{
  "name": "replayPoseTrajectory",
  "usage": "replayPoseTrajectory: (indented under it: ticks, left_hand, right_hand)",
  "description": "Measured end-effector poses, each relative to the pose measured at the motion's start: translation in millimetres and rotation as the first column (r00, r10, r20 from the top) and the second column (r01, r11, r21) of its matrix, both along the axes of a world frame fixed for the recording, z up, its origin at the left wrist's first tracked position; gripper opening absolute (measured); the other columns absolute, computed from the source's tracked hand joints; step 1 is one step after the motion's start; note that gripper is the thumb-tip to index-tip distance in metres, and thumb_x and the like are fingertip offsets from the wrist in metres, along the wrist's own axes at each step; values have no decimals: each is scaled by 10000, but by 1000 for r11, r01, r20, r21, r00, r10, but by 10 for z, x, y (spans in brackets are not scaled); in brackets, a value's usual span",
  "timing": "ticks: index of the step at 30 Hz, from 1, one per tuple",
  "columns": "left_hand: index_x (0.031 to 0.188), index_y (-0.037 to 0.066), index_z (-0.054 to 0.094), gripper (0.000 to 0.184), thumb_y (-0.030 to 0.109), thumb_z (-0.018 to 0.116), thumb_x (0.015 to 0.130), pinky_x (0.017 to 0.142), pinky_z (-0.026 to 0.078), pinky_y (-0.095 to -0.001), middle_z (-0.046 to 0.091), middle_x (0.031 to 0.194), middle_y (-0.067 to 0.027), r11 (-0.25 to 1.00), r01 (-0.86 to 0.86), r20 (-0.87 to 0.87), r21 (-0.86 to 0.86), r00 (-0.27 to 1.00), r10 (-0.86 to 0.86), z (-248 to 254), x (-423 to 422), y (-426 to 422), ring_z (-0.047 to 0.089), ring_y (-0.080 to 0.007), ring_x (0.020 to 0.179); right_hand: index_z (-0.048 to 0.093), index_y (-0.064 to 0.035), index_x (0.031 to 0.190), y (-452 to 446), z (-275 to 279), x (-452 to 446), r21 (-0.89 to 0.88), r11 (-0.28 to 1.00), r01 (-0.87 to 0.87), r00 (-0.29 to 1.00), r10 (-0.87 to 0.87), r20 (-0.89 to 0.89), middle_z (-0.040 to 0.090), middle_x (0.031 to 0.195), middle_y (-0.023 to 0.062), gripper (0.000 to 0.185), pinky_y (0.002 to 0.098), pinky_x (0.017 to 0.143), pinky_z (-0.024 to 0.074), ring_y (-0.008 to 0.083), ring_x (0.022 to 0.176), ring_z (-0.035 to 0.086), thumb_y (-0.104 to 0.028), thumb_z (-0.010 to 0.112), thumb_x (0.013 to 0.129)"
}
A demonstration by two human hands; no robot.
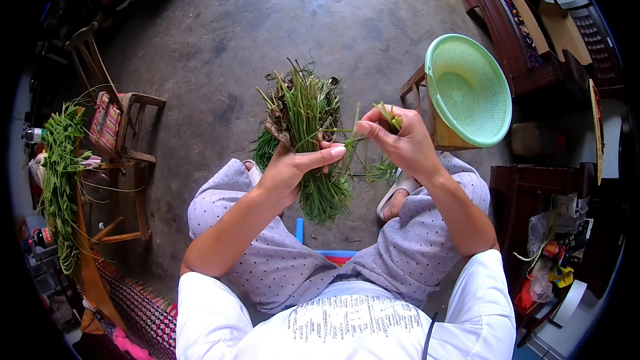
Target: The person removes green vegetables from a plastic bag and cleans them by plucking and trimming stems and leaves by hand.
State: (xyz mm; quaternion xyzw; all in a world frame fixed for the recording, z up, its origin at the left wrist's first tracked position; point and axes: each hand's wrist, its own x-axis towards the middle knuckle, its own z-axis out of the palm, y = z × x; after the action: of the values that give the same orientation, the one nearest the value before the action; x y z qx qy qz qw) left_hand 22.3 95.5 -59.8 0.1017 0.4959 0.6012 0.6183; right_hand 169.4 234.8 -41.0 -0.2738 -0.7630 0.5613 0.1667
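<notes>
My left hand (288, 165) is clamped around a thick bundle of thin green stalks (305, 110), positioned above the grey concrete floor (373, 20) and between the knees. My right hand (405, 139), thumb and fingers closed to a narrow pinch, retains a few short green stems (392, 120) just beside the bundle. I register the round light-green plastic basket (463, 87) on a wooden stool (452, 137), to the right of my right hand
</notes>
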Motion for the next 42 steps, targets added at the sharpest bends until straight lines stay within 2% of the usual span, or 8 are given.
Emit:
replayPoseTrajectory:
  ticks: [13,15,16,20,23,26,30,42]
  left_hand:
    - [898,72,498,309,74,749,717,604,438,-232,618,855,-64,999,40,11,-31,999,-40,13,-38,-55,549,-106,673]
    - [899,74,498,307,73,746,719,603,437,-232,616,852,-61,999,37,13,-29,999,-36,17,-38,-57,549,-105,675]
    - [900,76,498,304,72,743,721,603,436,-232,614,848,-59,999,34,14,-28,999,-34,17,-38,-56,548,-104,676]
    - [902,76,498,302,71,741,724,601,437,-234,611,838,-53,999,46,45,-7,998,-46,-54,-31,-46,548,-105,673]
    - [901,76,497,301,69,740,724,599,436,-229,609,832,-50,999,49,40,11,998,-50,-70,-12,-25,547,-102,670]
    - [912,70,503,301,68,739,725,597,435,-225,609,834,-50,998,58,29,19,998,-58,-54,5,3,544,-99,667]
    - [918,56,530,282,73,738,728,608,441,-222,611,848,-48,996,79,-6,30,997,-79,-52,30,23,554,-95,693]
    - [902,35,604,220,97,735,736,616,427,-222,611,871,-26,990,110,-169,92,981,-93,-53,53,23,550,-80,716]
  right_hand:
    - [638,-2,821,438,46,254,-16,931,365,915,-362,-177,533,630,-52,143,198,478,330,12,560,418,-142,631,850]
    - [653,12,874,435,76,305,140,987,-80,997,77,28,564,632,-25,165,216,500,370,33,584,454,-149,633,844]
    - [664,1,943,380,127,344,42,975,-216,950,200,241,621,739,-14,180,210,539,402,30,642,495,-143,628,842]
    - [656,8,901,195,145,290,209,953,-217,894,108,435,604,667,-34,138,209,485,383,38,559,480,-113,625,843]
    - [618,5,818,115,91,228,294,950,-107,988,69,137,501,602,-72,129,189,464,310,13,545,419,-122,636,839]
    - [600,-41,771,-8,145,156,-141,986,-94,995,90,-34,287,564,-85,165,209,460,216,23,519,281,-174,693,802]
    - [589,-39,778,-69,20,93,-383,921,-73,997,52,-63,437,618,-105,136,174,485,250,-17,565,346,-134,676,822]
    - [619,-16,756,-139,-48,26,-354,934,-50,989,-4,-149,502,579,-72,164,183,453,278,-11,531,382,-153,693,808]
